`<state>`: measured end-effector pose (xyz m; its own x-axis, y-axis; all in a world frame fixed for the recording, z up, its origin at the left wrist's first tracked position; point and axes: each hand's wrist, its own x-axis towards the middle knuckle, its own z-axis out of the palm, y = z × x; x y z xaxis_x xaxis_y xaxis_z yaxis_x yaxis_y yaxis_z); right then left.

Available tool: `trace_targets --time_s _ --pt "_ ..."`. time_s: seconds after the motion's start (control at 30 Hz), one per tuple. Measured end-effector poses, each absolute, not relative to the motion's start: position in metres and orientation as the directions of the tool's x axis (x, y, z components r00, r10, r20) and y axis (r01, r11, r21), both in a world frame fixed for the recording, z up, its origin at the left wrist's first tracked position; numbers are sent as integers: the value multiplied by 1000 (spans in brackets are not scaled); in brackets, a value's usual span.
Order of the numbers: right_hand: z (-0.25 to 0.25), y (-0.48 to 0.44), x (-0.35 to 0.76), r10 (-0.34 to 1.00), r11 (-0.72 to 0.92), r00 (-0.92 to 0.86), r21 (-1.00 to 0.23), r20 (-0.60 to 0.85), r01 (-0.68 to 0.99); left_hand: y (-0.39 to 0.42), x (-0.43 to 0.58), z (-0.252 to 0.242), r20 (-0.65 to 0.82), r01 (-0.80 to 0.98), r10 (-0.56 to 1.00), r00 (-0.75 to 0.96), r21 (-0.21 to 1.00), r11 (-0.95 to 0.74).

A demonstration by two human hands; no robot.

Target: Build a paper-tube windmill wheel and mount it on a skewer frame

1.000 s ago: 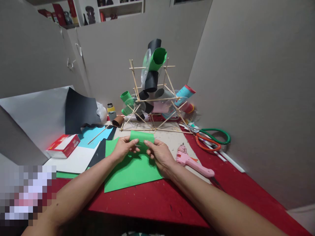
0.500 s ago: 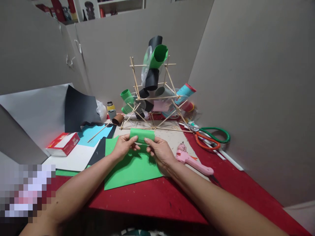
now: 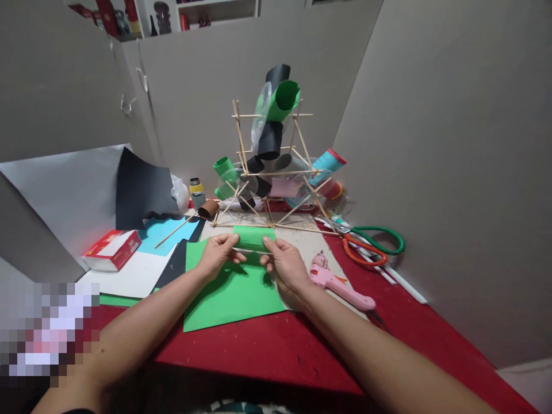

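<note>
A small rolled piece of green paper (image 3: 254, 236) is held level between both hands. My left hand (image 3: 219, 253) pinches its left end, thumb on top. The right end is pinched by my right hand (image 3: 284, 261), fingers curled below. Under the hands lies a large green sheet (image 3: 228, 299). Just behind them stands a frame of thin wooden sticks (image 3: 280, 173), bearing clear discs with green tubes (image 3: 284, 103) and black tubes (image 3: 269, 140).
A pink glue gun (image 3: 340, 284) and scissors with green and orange handles (image 3: 366, 250) lie at right on the red table (image 3: 241, 356). At left are a red and white box (image 3: 112, 250), blue paper (image 3: 159, 237) and a brown roll (image 3: 209, 209).
The thumbs have moved apart toward the ends of the small green paper, showing more of its surface. The whole view has shifted slightly.
</note>
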<state>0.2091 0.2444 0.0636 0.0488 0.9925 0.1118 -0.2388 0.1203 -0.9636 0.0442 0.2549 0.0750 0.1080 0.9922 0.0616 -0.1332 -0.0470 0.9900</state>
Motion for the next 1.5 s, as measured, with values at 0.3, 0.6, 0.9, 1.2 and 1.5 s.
trace_targets --time_s 0.3,0.6,0.9,1.2,1.5 --pt "117 268 280 924 327 86 -887 373 327 262 40 67 39 -166 998 53 986 -29" --pt "121 297 320 952 238 -75 -561 298 793 261 41 61 -10 -142 995 102 990 24" --pt "126 284 323 814 390 14 -564 581 728 264 41 56 -22 -125 994 104 992 35" --pt "116 221 248 758 593 -294 -427 582 683 263 47 49 3 -115 992 123 993 11" --pt "98 250 240 843 482 -386 -208 376 851 266 47 45 44 -76 984 172 997 -31"
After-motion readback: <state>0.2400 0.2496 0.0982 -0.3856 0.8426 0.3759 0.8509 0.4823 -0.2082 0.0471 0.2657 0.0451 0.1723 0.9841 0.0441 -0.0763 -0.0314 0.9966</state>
